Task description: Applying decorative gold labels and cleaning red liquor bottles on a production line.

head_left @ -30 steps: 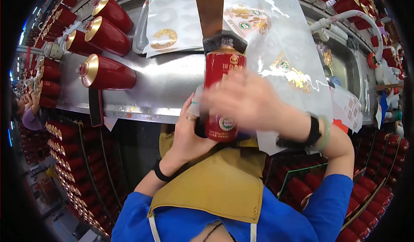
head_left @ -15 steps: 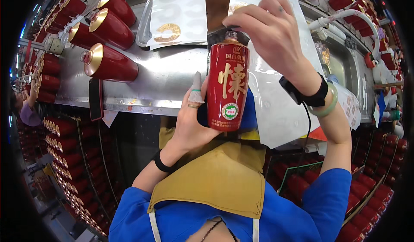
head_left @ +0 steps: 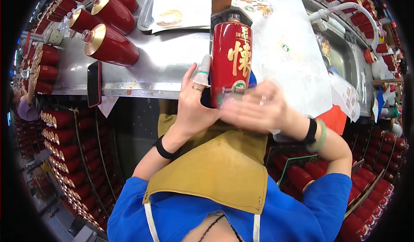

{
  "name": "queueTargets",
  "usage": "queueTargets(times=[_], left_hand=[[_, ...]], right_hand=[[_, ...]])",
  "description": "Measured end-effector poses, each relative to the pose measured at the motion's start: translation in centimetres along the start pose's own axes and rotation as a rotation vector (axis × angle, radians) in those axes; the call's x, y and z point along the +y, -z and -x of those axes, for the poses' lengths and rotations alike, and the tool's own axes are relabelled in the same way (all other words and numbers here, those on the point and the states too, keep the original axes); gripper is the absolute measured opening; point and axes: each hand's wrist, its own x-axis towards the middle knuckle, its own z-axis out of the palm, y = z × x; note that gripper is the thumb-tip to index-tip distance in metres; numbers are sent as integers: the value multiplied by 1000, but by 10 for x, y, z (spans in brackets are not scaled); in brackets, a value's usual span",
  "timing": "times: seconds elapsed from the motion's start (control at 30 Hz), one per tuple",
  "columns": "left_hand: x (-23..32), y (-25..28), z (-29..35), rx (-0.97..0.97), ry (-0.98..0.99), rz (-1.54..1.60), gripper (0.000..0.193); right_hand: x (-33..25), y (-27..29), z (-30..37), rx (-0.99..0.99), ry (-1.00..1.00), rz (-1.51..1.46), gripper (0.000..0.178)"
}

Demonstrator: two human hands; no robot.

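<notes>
**Red bottle held upright at the steel counter**

While the left hand (head_left: pixel 196 104) gripped the red bottle (head_left: pixel 230 63) upright above the steel counter (head_left: pixel 164 65), the blurred right hand (head_left: pixel 254 110) lay across its base; its grip could not be told.

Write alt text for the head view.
Two bare hands hold a red bottle upright over a steel counter: the left hand grips its side, the blurred right hand covers its base. More red bottles lie on their sides at the left.
</notes>
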Motion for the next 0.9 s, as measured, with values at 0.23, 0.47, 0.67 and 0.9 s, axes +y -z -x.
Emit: queueTargets(times=[0.23, 0.47, 0.67, 0.9], left_hand=[[8, -1, 0, 44, -56, -51, 96], [3, 2, 1, 63, -198, -136, 97], [-4, 2, 8, 14, -149, -118, 96], [-10, -2, 15, -66, 58, 186, 98]], right_hand=[[-29, 1, 25, -62, -149, 94, 29], [-38, 8, -1, -24, -256, 147, 23], [-21, 9, -7, 153, -330, 189, 22], [-56, -12, 29, 103, -217, -221, 18]])
